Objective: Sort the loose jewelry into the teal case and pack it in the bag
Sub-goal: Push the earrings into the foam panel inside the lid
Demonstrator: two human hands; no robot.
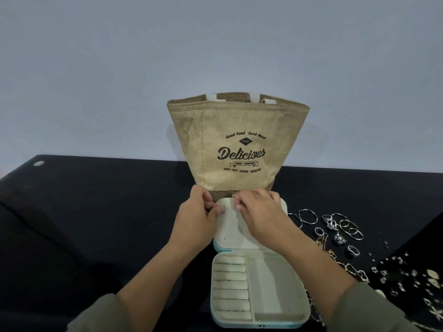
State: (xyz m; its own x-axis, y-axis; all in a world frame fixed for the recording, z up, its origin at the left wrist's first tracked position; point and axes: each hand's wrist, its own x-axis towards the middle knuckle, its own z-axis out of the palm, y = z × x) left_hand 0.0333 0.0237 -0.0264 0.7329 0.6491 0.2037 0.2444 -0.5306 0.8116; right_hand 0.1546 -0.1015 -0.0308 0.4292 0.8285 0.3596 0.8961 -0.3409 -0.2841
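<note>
Head view: small silver stud earring (223,210), pinched by left hand (196,213) against cream perforated lid panel (230,236) of open teal zip case (218,248).
Right hand (260,213) fingers curled on the panel; whether they hold anything, cannot tell. Risk: stud misses its hole and drops onto black table (96,224).

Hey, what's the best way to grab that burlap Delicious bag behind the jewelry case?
Take the white handles at the rim, coming straight down from above. The burlap bag stands upright with its mouth open and flares wide toward the top, so its sides look too broad and soft for a one-hand pinch.
</note>
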